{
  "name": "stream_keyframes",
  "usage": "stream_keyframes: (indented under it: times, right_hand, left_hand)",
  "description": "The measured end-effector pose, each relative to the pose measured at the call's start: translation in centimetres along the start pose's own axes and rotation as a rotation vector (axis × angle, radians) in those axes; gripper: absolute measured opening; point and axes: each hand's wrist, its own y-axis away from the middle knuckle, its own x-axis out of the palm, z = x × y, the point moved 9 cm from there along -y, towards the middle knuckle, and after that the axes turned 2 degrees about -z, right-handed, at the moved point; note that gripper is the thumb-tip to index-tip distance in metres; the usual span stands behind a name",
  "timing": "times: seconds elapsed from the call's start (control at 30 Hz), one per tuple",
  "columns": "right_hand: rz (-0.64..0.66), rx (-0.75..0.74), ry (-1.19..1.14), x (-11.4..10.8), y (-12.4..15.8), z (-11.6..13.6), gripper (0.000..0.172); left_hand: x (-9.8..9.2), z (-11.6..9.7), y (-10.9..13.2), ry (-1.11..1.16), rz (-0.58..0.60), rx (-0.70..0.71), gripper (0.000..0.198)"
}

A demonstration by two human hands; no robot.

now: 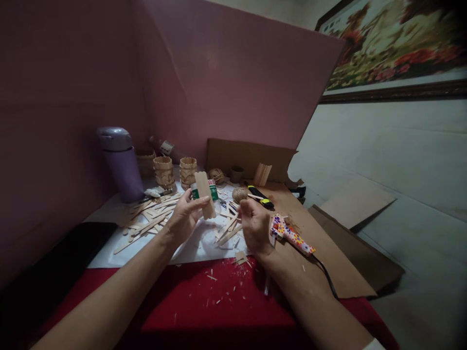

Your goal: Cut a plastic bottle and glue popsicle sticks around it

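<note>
Near the middle, my left hand is wrapped round a clear container with a green and red label. Flat wooden sticks stand side by side along the container's near face, under my left thumb. My right hand is closed, to the right of the container and apart from it. A thin pale stick end shows just beyond my right fingers; whether they hold it is unclear. Just behind that hand lies a ball of twine.
Loose sticks cover the white sheet at left. Behind stand a purple bottle and two stick-covered cups. At right, a flowered glue gun with a black cord and a yellow-black cutter lie on cardboard.
</note>
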Motion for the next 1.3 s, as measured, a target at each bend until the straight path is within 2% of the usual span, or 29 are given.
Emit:
stream_keyframes:
  times: [0.13, 0.23, 0.33, 0.43, 0.53, 0.6, 0.67, 0.77, 0.93, 1.1, 1.23, 1.3]
  right_hand:
    - [-0.16, 0.106, -0.289, -2.5, -1.5, -1.3, 0.057]
    - [-0.145, 0.12, -0.514, -4.0, -3.1, -0.9, 0.053]
    - [-0.145, 0.161, -0.559, -6.7, -4.6, -0.8, 0.042]
    - [-0.139, 0.147, -0.446, -10.2, -5.5, -1.3, 0.031]
    - [-0.115, 0.13, -0.144, -13.6, -5.2, -2.9, 0.028]
    - [-0.001, 0.108, 0.13, -14.6, -4.3, -4.2, 0.025]
    - [0.156, 0.097, 0.381, -14.6, -2.8, -5.9, 0.025]
    - [0.368, 0.158, 0.626, -13.8, -0.1, -8.6, 0.037]
    - [0.579, 0.21, 0.782, -11.3, 2.6, -10.8, 0.057]
    - [0.571, 0.184, 0.662, -10.5, 2.8, -11.0, 0.053]
    - [0.533, 0.21, 0.505, -11.1, 2.5, -11.1, 0.052]
    - [0.496, 0.223, 0.348, -11.4, 2.2, -10.7, 0.048]
  left_hand:
    - [-0.3, 0.0, -0.4, 0.019, 0.04, -0.031, 0.064]
    - [-0.3, 0.2, -0.6, 0.031, 0.077, -0.043, 0.057]
    - [-0.7, -0.2, -0.9, 0.042, 0.04, -0.014, 0.049]
    - [-0.9, -0.5, -1.1, 0.047, -0.001, -0.003, 0.043]
    - [-0.9, -0.5, -1.1, 0.046, -0.015, -0.013, 0.042]
    - [-0.9, -0.5, -1.1, 0.048, -0.02, -0.019, 0.042]
    - [-1.0, -0.5, -1.1, 0.047, -0.022, -0.015, 0.041]
    - [-1.0, -0.4, -1.3, 0.037, 0.002, -0.001, 0.038]
    - [-0.7, -0.2, -1.2, 0.012, 0.053, -0.014, 0.038]
    - [-0.8, 0.0, -1.1, 0.026, 0.039, -0.031, 0.041]
    - [-0.6, 0.3, -1.0, 0.024, 0.072, -0.036, 0.039]
    - [-0.2, 0.5, -0.9, 0.022, 0.096, -0.045, 0.038]
